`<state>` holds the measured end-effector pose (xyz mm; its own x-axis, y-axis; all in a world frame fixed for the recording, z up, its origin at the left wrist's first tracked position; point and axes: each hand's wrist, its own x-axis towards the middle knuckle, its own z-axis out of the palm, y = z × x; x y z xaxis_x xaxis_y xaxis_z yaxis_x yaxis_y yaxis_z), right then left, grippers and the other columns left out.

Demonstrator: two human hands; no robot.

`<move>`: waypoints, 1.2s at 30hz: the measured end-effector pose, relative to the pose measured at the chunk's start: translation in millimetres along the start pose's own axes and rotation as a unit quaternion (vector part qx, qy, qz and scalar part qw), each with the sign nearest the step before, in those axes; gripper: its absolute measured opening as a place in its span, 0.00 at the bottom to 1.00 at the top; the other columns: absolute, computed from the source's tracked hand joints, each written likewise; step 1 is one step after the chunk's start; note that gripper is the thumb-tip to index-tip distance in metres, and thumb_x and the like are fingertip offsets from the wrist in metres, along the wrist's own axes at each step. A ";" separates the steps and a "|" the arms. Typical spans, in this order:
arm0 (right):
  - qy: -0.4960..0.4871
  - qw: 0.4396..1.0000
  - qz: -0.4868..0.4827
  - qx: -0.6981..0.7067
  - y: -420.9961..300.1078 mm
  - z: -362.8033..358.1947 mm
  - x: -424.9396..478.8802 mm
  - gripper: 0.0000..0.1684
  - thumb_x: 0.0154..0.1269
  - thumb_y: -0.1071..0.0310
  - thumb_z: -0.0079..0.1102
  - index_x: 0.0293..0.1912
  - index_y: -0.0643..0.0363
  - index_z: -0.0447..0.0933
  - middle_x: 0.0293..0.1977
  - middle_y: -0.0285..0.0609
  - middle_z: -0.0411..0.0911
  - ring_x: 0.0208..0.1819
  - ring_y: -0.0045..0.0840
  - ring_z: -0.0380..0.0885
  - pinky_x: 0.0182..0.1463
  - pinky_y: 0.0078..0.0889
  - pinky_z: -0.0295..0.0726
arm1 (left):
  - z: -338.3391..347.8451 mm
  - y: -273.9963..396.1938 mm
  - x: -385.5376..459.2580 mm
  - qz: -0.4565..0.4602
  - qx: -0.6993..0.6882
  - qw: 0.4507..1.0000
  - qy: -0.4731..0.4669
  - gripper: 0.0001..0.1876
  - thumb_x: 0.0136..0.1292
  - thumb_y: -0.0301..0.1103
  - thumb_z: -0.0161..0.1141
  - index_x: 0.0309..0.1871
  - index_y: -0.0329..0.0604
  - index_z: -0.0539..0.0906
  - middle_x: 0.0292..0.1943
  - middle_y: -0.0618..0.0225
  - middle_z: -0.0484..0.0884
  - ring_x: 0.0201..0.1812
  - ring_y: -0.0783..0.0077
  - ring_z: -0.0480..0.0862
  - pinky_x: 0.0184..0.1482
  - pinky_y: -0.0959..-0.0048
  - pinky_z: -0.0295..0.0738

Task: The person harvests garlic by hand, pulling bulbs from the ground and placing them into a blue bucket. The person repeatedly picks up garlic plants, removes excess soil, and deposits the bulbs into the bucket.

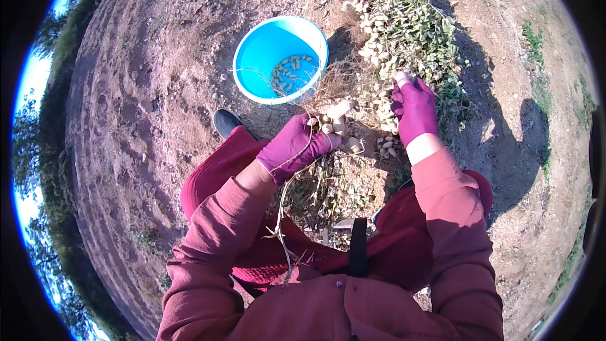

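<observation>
My left hand (pixel 299 146), in a purple glove, grips a pulled peanut plant. A cluster of pale peanut pods (pixel 327 126) sits at its fingers, and the long dry stem (pixel 281 227) hangs down towards my lap. My right hand (pixel 415 108), gloved the same way, is at the near edge of a heap of peanut plants (pixel 412 33). Its fingers are curled, with something pale at the tip; whether that is a pod or a bare fingertip I cannot tell. A blue plastic basin (pixel 258 52) with a white rim stands beyond my left hand, several peanut pods (pixel 288 72) on its bottom.
Loose peanut pods (pixel 387 147) lie on the soil below my right hand. Dry leaves and stems (pixel 331 189) cover the ground between my legs. My dark shoe (pixel 226 122) is just left of the basin. Bare furrowed soil (pixel 142 118) stretches leftwards to trees.
</observation>
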<state>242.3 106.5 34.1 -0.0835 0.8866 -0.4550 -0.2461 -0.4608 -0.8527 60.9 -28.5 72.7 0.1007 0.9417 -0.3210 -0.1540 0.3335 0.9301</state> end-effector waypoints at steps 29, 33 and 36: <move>-0.471 0.791 -0.203 -0.334 10.5 -4.3 -36.7 0.13 0.62 0.62 0.59 0.33 0.63 0.74 0.23 0.31 0.71 0.28 0.12 0.67 0.32 0.19 0.68 | -11.0 -5.9 6.4 0.042 -0.014 0.999 0.018 0.16 0.60 0.34 0.63 0.47 0.35 0.78 0.39 0.73 0.81 0.41 0.81 0.78 0.46 0.78 0.73; -0.429 0.891 -0.013 -0.148 -19.1 -3.7 -47.1 0.16 0.64 0.60 0.56 0.32 0.65 0.75 0.23 0.36 0.74 0.23 0.15 0.71 0.28 0.19 0.70 | -33.7 -15.3 12.2 0.029 0.050 0.996 0.066 0.14 0.59 0.32 0.63 0.46 0.36 0.78 0.38 0.73 0.81 0.39 0.81 0.77 0.45 0.78 0.73; -0.395 0.917 0.048 0.007 -37.4 -17.3 -31.2 0.13 0.62 0.60 0.51 0.36 0.61 0.75 0.25 0.36 0.74 0.20 0.13 0.68 0.17 0.15 0.60 | -35.0 -3.4 9.7 0.066 0.041 0.989 0.127 0.14 0.60 0.34 0.63 0.46 0.35 0.78 0.38 0.73 0.80 0.40 0.81 0.77 0.45 0.78 0.72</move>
<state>270.8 95.3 75.7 -0.7776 0.5978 -0.1949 -0.2131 -0.5422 -0.8128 28.0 -18.9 60.2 -0.1672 0.9609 -0.2207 -0.0682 0.2120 0.9749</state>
